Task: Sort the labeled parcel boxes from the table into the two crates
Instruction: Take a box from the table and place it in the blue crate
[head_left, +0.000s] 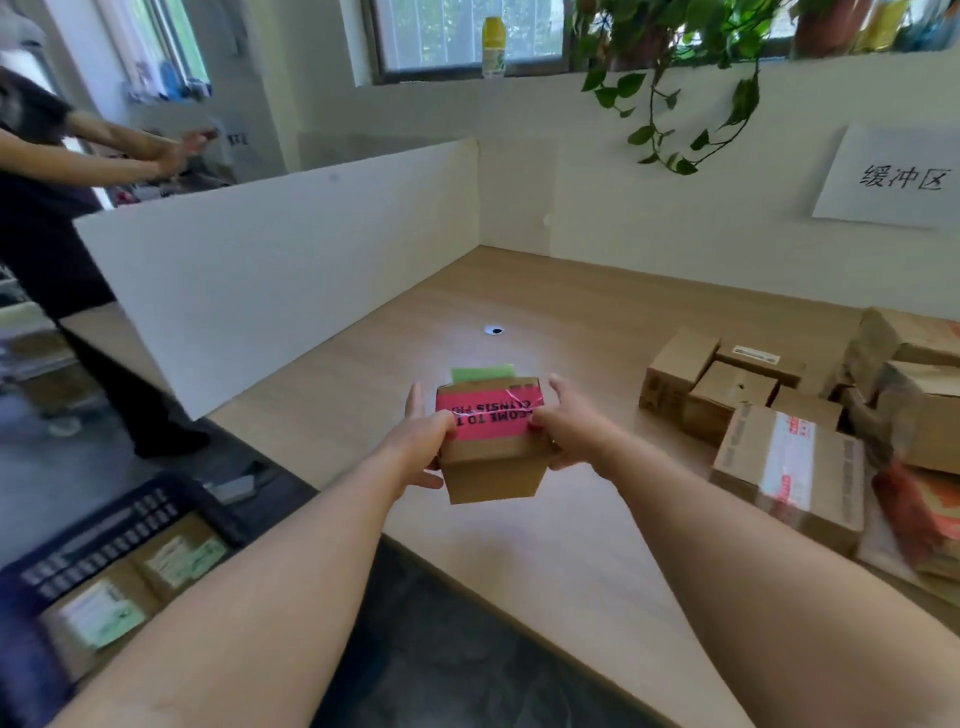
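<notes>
Held mid-frame by left hand (423, 441) and right hand (571, 434), the pink-taped box (493, 475) could drop if either grip loosens.

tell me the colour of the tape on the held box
Pink tape with black lettering across the box, head view.

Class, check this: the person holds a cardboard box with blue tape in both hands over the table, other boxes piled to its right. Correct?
No: in the head view the tape is pink, not blue. The left hand and right hand hold the cardboard box over the table, other boxes piled to its right.
</notes>
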